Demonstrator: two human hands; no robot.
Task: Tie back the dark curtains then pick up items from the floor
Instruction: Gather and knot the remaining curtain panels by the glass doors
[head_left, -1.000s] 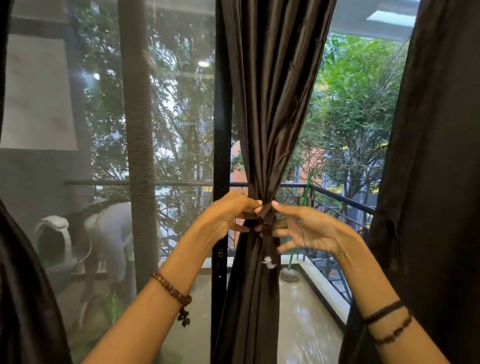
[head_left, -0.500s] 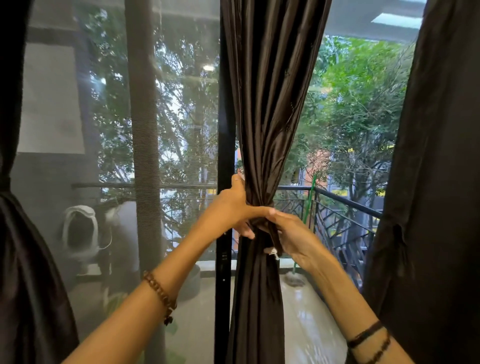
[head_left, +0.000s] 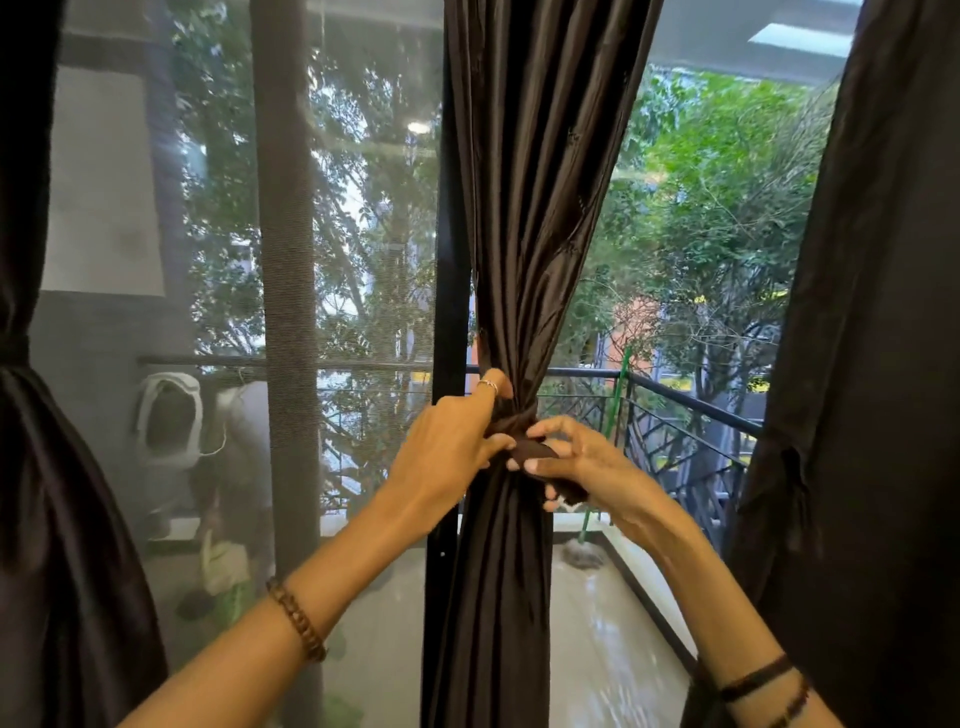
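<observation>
Your left hand (head_left: 447, 447) grips the gathered middle curtain (head_left: 524, 218) at the frame's centre, while your right hand (head_left: 576, 462) pinches the dark tie strap (head_left: 535, 453) wrapped there (its loose end hangs under your palm). Two more curtains, the left curtain (head_left: 62, 519) and the right curtain (head_left: 872, 364), hang at the frame's edges.

The middle curtain (head_left: 524, 208) runs off the top and bottom edges. The tie band (head_left: 535, 453) disappears behind the gathered folds and under both hands. The left hand (head_left: 447, 452) hides its own fingertips against the fabric. The side curtains (head_left: 883, 364) are cut by the frame edges.
</observation>
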